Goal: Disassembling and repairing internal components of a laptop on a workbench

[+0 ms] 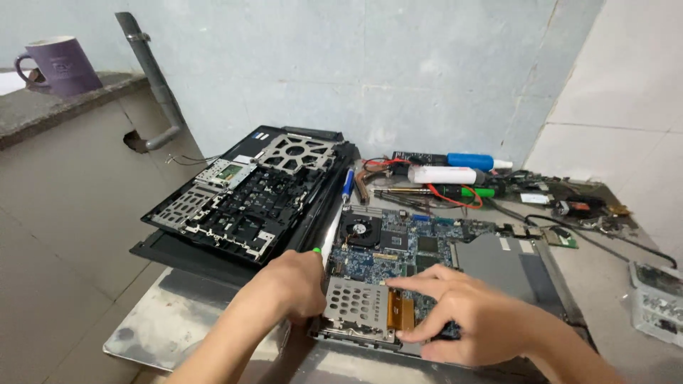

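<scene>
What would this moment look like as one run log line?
left hand: grips green-tipped tool | right hand: fingers on laptop motherboard beside perforated metal caddy | black laptop case propped at left

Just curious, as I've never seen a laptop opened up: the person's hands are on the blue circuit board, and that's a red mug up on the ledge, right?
Not quite. The head view shows the mug is purple, not red. It does stand on the ledge, and both the left hand and right hand are at the blue circuit board.

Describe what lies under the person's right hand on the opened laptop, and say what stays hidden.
Under the right hand lie the blue motherboard and an orange ribbon cable beside the perforated metal cage. The parts directly beneath the palm are covered.
</scene>
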